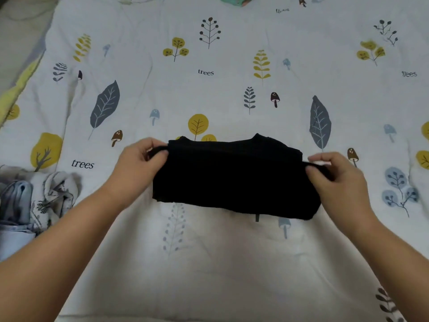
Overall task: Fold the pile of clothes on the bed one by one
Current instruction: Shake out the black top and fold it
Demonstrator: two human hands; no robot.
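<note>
White leaf-printed bedspread (209, 263) underneath, black garment (234, 177) half-folded at its centre, stretched taut for a neat next fold, pinched at its edges by left hand (141, 159) and right hand (334, 175), unfolded pile (39, 201) waiting left.

Black garment (234, 177), centre: soft matt cloth, no sheen, surface detail lost in the dark; thin edge strips of the same cloth. Bed cover (209, 263): white woven-looking cloth, matt, lightly creased, flat printed leaves, trees and mushrooms in yellow, grey, blue. Pile of clothes (34, 201), near left: crumpled thin cloth, pale blue-grey and white with dark print, matt. Teal cloth scrap (232, 0), far edge, matt.
</note>
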